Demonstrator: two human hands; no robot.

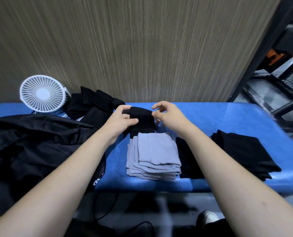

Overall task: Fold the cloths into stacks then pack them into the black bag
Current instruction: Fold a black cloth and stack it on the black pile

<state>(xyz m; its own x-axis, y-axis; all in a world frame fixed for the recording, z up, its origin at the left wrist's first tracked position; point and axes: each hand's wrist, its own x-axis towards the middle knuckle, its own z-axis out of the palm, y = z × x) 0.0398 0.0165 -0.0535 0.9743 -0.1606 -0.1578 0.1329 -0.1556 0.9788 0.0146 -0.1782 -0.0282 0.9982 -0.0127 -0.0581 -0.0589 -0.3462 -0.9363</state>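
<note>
A folded black cloth point(143, 119) is held above the blue table point(227, 117), just behind a stack of folded grey cloths point(155, 156). My left hand point(123, 119) grips its left edge with thumb on top. My right hand point(166, 113) pinches its right edge with curled fingers. To the right of the grey stack lies a folded black cloth point(186, 159), partly hidden by my right forearm, and further right a stack of black cloths point(244, 151). The black bag point(31, 147) sprawls over the table's left side.
A white desk fan point(41, 94) stands at the back left by a heap of unfolded black cloths point(91, 101). A wood-grain wall rises right behind the table. Dark metal shelving point(278, 82) stands at the right. Cables and a shoe point(208, 218) lie below the front edge.
</note>
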